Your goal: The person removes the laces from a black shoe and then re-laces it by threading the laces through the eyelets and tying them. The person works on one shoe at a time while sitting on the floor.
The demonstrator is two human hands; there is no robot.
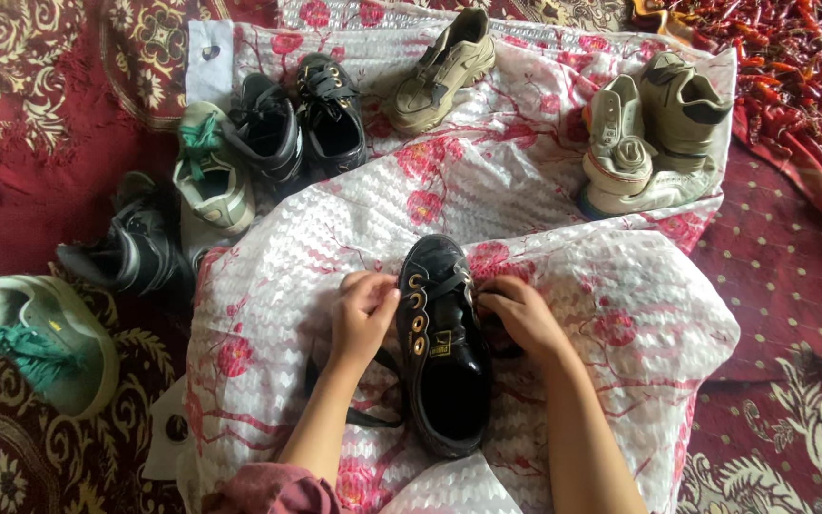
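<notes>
Black glossy shoe (444,352) lies toe-away on white cloth with pink flowers (620,314), between both hands. Left hand (363,319): fingers curled together at the shoe's left eyelet row, pinching the black lace (373,376), which trails below the wrist. Right hand (522,314): fingers closed at the right eyelet row, gripping lace there. Beyond the fingers: black pair (302,124), tan shoe (442,71), grey pair (654,143). Left of the left fingers: green-laced sneaker (45,343).

Both hands, left (362,319) and right (522,314), reach forward, fingers curled inward.
</notes>
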